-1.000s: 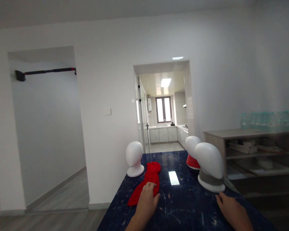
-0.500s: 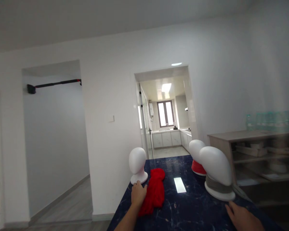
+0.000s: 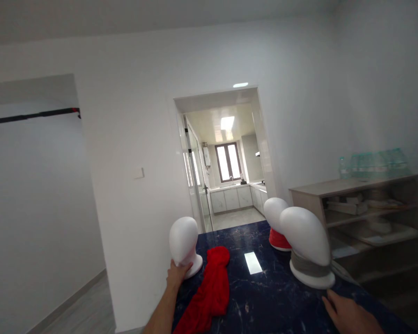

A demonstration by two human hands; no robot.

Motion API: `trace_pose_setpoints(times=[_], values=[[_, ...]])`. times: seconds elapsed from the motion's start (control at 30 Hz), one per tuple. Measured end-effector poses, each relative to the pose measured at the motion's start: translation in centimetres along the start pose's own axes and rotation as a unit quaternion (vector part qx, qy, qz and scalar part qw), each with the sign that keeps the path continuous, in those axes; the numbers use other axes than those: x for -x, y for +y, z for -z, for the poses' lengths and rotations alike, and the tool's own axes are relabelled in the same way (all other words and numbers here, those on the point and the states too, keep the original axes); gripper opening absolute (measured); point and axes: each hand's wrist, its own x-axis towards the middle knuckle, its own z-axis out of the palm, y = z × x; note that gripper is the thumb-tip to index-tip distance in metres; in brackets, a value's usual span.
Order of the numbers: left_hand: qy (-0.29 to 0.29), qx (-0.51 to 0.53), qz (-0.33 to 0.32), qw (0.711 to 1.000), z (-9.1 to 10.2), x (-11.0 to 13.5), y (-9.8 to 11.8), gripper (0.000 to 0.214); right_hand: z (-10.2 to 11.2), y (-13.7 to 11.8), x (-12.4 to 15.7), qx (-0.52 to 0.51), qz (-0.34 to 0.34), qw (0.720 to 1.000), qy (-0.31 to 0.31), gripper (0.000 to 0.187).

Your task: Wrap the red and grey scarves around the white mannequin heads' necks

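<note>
At the table's left side stands a white mannequin head [image 3: 183, 237], bare at the neck. My left hand [image 3: 176, 274] is closed around its neck, just above the round base. Beside it a red knitted scarf [image 3: 214, 287] lies stretched along the tabletop, untouched by either hand. On the right, a larger white mannequin head [image 3: 304, 234] wears a grey band round its neck. My right hand [image 3: 350, 311] rests near that head's base, thumb and forefinger apart, holding nothing that I can see. Behind it is another white mannequin head [image 3: 276, 214] with a red band at its neck.
The dark blue marbled table [image 3: 257, 301] reflects a ceiling light. A wooden shelf unit [image 3: 304, 197] with plastic bottles [image 3: 376, 164] on top stands to the right. Beyond the table a doorway [image 3: 263, 153] leads into a kitchen; white wall [image 3: 139, 232] lies to the left.
My left hand has moved from the front of the bare head's base to grip its neck. The head now leans slightly. The view has shifted to the right.
</note>
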Motion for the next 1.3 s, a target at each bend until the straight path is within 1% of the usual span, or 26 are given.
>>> trace_pose_setpoints(times=[0.07, 0.17, 0.23, 0.33, 0.43, 0.53, 0.6, 0.67, 0.73, 0.77, 0.83, 0.9, 0.97, 1.03, 1.13, 1.2, 1.3], values=[[0.002, 0.029, -0.012, 1.000, -0.4, -0.6, 0.4, 0.086, 0.3, -0.4, 0.2, 0.001, 0.000, 1.000, 0.009, 0.034], [-0.006, 0.077, -0.054, 0.996, -0.4, -1.1, 1.0, 0.068, 0.7, -1.0, 0.3, 0.005, 0.002, 1.000, 0.011, 0.031], [-0.015, 0.102, -0.078, 0.992, -0.1, -1.1, 1.2, 0.057, 1.0, -1.4, 0.5, 0.004, 0.007, 1.000, 0.008, 0.031], [-0.019, 0.128, -0.098, 0.987, 1.0, -1.0, 1.5, 0.047, 1.6, -2.1, 0.7, 0.000, 0.011, 1.000, 0.011, 0.031], [-0.023, 0.157, -0.133, 0.978, 2.4, -0.7, 2.1, 0.046, 2.1, -2.5, 0.9, 0.007, 0.015, 1.000, 0.014, 0.032], [-0.019, 0.185, -0.169, 0.968, 3.5, 0.3, 3.4, 0.057, 2.4, -2.8, 1.0, 0.014, 0.022, 1.000, 0.014, 0.032], [-0.019, 0.201, -0.190, 0.961, 3.7, 2.1, 4.9, 0.064, 2.6, -3.0, 1.1, 0.023, 0.023, 0.999, 0.016, 0.032], [-0.031, 0.233, -0.207, 0.950, 3.4, 5.3, 6.6, 0.067, 2.8, -3.1, 1.3, 0.032, 0.025, 0.999, 0.019, 0.033], [-0.065, 0.309, -0.212, 0.925, 2.6, 9.9, 8.5, 0.068, 3.0, -3.1, 1.4, 0.037, 0.028, 0.999, 0.019, 0.034], [-0.073, 0.343, -0.213, 0.912, 2.1, 12.4, 9.3, 0.068, 3.0, -3.1, 1.4, 0.038, 0.028, 0.999, 0.019, 0.034], [-0.092, 0.384, -0.222, 0.892, 0.8, 17.8, 10.5, 0.072, 3.0, -3.0, 1.4, 0.038, 0.030, 0.999, 0.017, 0.035], [-0.087, 0.390, -0.229, 0.888, -0.8, 22.5, 10.9, 0.077, 2.6, -2.8, 1.4, 0.036, 0.036, 0.998, 0.023, 0.036], [-0.085, 0.387, -0.231, 0.889, -2.6, 26.0, 10.7, 0.074, 2.0, -2.4, 1.1, 0.033, 0.042, 0.998, 0.031, 0.037], [-0.086, 0.354, -0.232, 0.902, -4.5, 28.0, 9.9, 0.070, 1.1, -1.9, 0.5, 0.029, 0.042, 0.998, 0.032, 0.037], [-0.053, 0.293, -0.242, 0.924, -6.8, 28.8, 9.0, 0.070, -0.4, -1.0, -0.6, 0.011, 0.039, 0.999, 0.030, 0.037], [-0.051, 0.260, -0.240, 0.934, -7.3, 28.9, 8.9, 0.074, -1.0, -0.5, -1.1, -0.002, 0.038, 0.999, 0.034, 0.037], [-0.085, 0.244, -0.213, 0.942, -6.6, 29.2, 9.1, 0.077, -1.4, -0.1, -1.4, 0.002, 0.037, 0.999, 0.035, 0.040]])
